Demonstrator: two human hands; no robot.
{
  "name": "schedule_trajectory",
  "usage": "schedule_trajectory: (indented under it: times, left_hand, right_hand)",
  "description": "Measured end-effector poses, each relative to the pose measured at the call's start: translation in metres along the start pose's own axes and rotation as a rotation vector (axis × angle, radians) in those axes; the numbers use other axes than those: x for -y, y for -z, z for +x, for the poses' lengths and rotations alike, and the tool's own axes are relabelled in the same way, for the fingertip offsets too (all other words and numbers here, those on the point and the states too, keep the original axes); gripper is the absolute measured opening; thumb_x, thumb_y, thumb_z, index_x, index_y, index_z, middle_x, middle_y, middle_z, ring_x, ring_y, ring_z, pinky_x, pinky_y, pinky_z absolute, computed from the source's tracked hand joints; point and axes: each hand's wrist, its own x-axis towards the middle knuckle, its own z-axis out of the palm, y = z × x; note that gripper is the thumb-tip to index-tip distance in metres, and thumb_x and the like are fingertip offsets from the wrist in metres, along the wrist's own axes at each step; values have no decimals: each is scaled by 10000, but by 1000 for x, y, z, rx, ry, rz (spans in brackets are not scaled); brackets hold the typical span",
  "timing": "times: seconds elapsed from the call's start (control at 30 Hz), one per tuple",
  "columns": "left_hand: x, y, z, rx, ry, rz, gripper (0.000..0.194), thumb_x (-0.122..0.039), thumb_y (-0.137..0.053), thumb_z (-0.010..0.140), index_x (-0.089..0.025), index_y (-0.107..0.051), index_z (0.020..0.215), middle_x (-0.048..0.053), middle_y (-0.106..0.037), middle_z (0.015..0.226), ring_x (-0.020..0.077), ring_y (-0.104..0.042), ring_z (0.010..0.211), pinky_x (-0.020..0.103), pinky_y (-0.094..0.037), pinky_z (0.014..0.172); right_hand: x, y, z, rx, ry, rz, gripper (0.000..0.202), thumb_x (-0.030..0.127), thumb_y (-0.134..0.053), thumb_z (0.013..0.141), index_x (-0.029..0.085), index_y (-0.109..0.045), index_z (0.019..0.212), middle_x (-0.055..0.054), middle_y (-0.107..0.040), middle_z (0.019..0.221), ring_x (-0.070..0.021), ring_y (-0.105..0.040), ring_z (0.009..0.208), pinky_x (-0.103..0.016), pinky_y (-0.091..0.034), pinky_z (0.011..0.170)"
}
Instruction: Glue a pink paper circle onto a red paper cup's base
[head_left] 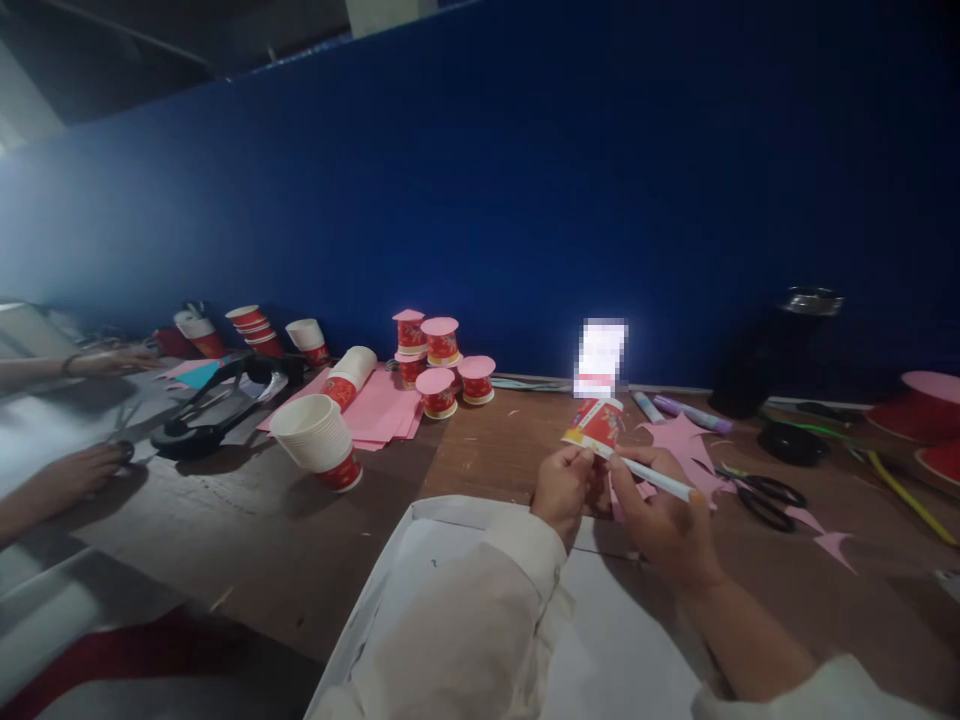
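Right of the middle, my left hand [561, 492] grips a red patterned paper cup [598, 424] by its lower edge, the cup tilted on its side. My right hand [666, 515] is closed round a white stick-like tool [652, 474], whose far end meets the cup's edge near my left fingertips. Pink paper scraps [684, 445] lie beside and partly behind my right hand. Black-handled scissors [772, 500] rest to the right of it. Behind the cup stands a bright, blurred-out rectangle [600, 355].
Several red cups with pink discs [477, 379] stand left of centre, near pink sheets [386, 412] and a stack of cups [319, 440]. A white box [390, 555] lies in front. Another person's hands are at the left. A dark bottle [757, 350] stands right.
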Motion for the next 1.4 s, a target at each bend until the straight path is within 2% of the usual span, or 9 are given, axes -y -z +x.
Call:
schedule_trajectory:
  times: [0.2, 0.33, 0.43, 0.8, 1.03, 1.2, 1.4]
  left_hand:
    - [-1, 0, 1, -14, 17, -75, 517, -534, -909, 531, -142, -615, 695, 11, -596, 637, 92, -503, 565, 233, -363, 552]
    - [-4, 0, 1, -33, 30, -123, 517, -509, -929, 535, -133, -640, 740, 21, -620, 696, 99, -548, 628, 242, -428, 633]
    - [-5, 1, 0, -42, 41, -142, 518, -497, -935, 539, -123, -657, 764, 24, -627, 727, 95, -558, 655, 246, -451, 685]
    - [-2, 0, 1, -10, 30, -128, 479, -480, -928, 580, -128, -638, 729, 2, -590, 660, 89, -509, 606, 237, -413, 616]
    - [-1, 2, 1, 13, 10, -130, 546, -531, -947, 505, -131, -642, 718, 5, -603, 666, 95, -526, 626, 235, -424, 628]
    - [-2, 1, 0, 15, 18, -115, 512, -517, -926, 555, -140, -649, 764, 21, -615, 725, 117, -551, 678, 259, -442, 676]
    - [-2, 0, 0, -1, 20, -113, 526, -526, -920, 549, -140, -615, 734, 12, -586, 690, 118, -545, 665, 261, -436, 659]
  right_hand:
    - [0, -1, -2, 24, -37, 13, 221, 426, -621, 934, 228, -677, 1015, -40, -730, 938, -194, -696, 864, -308, -528, 760]
    - [3, 1, 0, -85, -61, 23, 264, 454, -615, 931, 222, -685, 1036, -51, -719, 931, -205, -681, 857, -328, -526, 762]
    - [3, 4, 3, -100, -34, 17, 279, 473, -607, 927, 217, -694, 995, -65, -714, 927, -224, -674, 865, -357, -524, 774]
    - [-4, -1, -3, 10, 27, 2, 248, 449, -599, 940, 229, -684, 1015, -64, -722, 931, -246, -663, 888, -413, -520, 819]
    - [-3, -1, -1, -4, 59, 5, 221, 424, -609, 943, 226, -689, 1002, -62, -722, 938, -241, -673, 896, -414, -519, 840]
    - [-4, -1, 0, -14, 61, 7, 231, 426, -610, 944, 221, -690, 1014, -67, -725, 930, -239, -674, 885, -417, -524, 840]
    - [-6, -1, -1, -22, 25, -16, 253, 462, -611, 935, 225, -682, 984, -59, -716, 900, -242, -671, 858, -414, -524, 805]
